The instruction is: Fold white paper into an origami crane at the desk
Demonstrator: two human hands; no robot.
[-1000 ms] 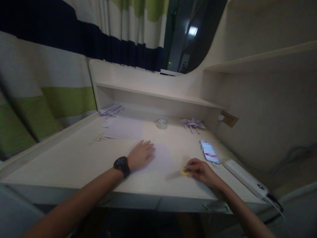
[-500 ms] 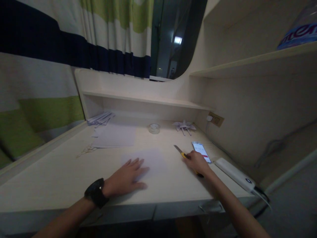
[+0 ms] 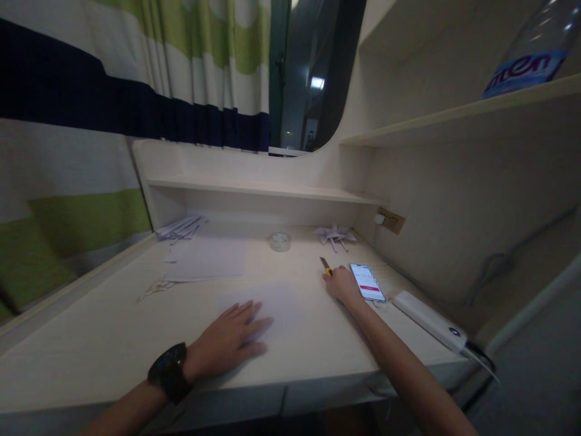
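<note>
My left hand (image 3: 231, 336), with a black watch on the wrist, lies flat with fingers spread on a white paper sheet (image 3: 281, 303) in the middle of the desk (image 3: 91, 327). My right hand (image 3: 342, 283) is closed over a yellow utility knife (image 3: 325, 266), whose blade tip points away from me. It rests on the desk just left of a lit phone (image 3: 367, 282).
At the back stand a roll of tape (image 3: 279, 241), a folded paper figure (image 3: 336, 234), more paper sheets (image 3: 204, 259) and folded strips (image 3: 179, 227). A white power bank (image 3: 429, 321) with a cable lies at the right edge. A low shelf (image 3: 258, 189) spans the back.
My right hand has carried the knife from the front of the desk away from me, to beside the phone. My left hand has stayed flat on the sheet.
</note>
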